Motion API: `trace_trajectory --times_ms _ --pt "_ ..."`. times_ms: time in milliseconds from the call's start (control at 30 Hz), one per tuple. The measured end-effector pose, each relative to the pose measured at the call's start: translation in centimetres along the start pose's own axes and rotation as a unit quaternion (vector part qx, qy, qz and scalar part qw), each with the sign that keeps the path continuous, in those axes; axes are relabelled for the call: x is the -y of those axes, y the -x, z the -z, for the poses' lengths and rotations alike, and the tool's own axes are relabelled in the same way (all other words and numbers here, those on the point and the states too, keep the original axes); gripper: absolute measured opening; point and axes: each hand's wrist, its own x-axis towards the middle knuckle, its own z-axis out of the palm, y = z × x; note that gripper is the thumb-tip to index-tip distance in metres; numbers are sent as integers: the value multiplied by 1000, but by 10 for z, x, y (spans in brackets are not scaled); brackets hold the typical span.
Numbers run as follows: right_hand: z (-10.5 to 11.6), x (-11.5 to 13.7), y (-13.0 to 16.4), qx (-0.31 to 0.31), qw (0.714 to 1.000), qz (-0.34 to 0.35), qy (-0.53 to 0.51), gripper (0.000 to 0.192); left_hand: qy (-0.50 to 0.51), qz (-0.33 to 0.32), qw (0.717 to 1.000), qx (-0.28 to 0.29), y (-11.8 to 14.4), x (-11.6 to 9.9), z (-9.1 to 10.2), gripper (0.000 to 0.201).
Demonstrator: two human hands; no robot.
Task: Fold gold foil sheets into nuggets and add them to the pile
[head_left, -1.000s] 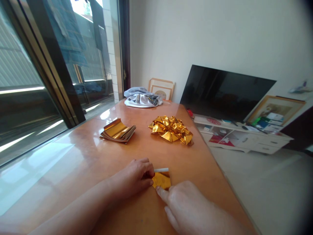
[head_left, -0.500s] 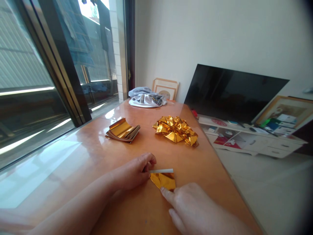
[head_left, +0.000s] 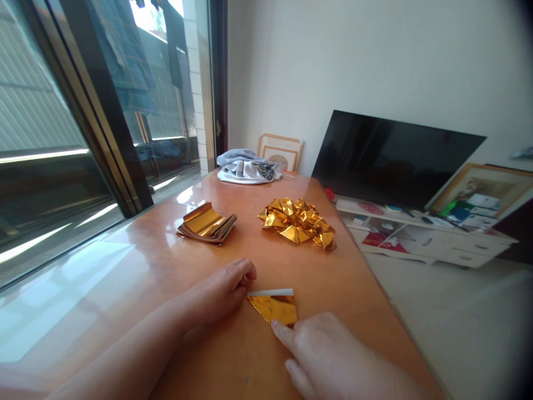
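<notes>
A folded sheet of gold foil paper [head_left: 277, 308] lies on the table, with a pale strip along its far edge and a slanted fold on its left side. My right hand [head_left: 322, 347] rests at its near edge, the index finger stretched out and pressing on the slanted fold. The right thumb stands apart below. My left hand [head_left: 222, 291] lies beside the paper's left corner, fingers loosely curled and the thumb apart from the index finger. Nothing shows in it. Beyond the hands sit a stack of flat gold paper sheets [head_left: 207, 223] and a heap of folded gold paper pieces [head_left: 297, 222].
The glossy wooden table [head_left: 233, 353] has its right edge beside my right arm. Folded clothes [head_left: 247, 166] lie at the far end, before leaning picture frames [head_left: 283, 147]. A large glass sliding door [head_left: 45, 116] runs along the left. A television [head_left: 395, 158] and white cabinet [head_left: 453, 247] stand right.
My left hand has drawn slightly left off the paper's left corner, which now shows. My right index finger still presses on the slanted fold. The view has shifted slightly.
</notes>
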Motion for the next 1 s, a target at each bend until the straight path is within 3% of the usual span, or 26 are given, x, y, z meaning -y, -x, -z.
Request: trace_trajectory --times_ms 133,300,433,600,700,833,1000 --pt "-7 -6 -4 -12 1000 7 -10 45 -38 -34 999 -2 3 -12 2 19" --pt "-20 -17 -8 -34 999 17 -26 47 -59 -107 991 61 6 -29 -7 22" --pt "-20 -22 -4 -37 998 36 -36 42 -81 -92 990 69 4 -32 -14 21" --pt "3 -36 -3 -28 996 68 -41 19 -89 -71 993 41 1 -31 -21 15" --pt "15 -53 -4 -67 997 -5 -27 10 -94 -69 993 28 1 -31 -24 14" --pt "15 -72 -12 -53 998 -19 -25 23 -94 -57 994 25 1 -32 -25 10" --pt "9 -77 -25 -3 999 4 -53 18 -89 -46 995 30 0 -33 -23 8"
